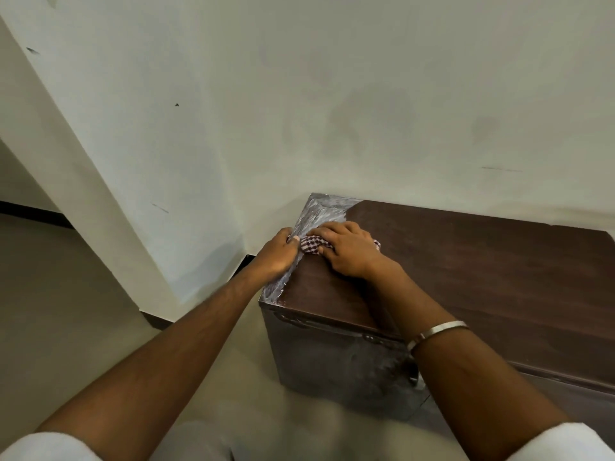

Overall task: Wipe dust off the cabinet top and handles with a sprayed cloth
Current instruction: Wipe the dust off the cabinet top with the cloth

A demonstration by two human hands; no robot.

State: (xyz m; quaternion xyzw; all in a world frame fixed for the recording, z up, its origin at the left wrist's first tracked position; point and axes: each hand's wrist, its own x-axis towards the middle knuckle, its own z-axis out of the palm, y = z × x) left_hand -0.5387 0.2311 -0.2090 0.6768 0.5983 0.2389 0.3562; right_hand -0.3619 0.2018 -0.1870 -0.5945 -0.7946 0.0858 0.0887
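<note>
A dark brown wooden cabinet (466,271) stands low against the pale wall, its top facing me. A grey dusty band (319,211) covers the top's left edge and far left corner. My right hand (349,252) presses flat on a red-and-white checked cloth (311,246) near that left edge. My left hand (278,252) grips the cabinet's left edge, its thumb touching the cloth. A metal bangle (436,332) sits on my right wrist. No handles can be made out on the cabinet's near end face (339,364).
The pale wall (332,111) rises directly behind the cabinet. A wall corner (109,194) juts out on the left, with a dark skirting strip (156,319) at its foot. Beige floor (83,311) lies left of and in front of the cabinet.
</note>
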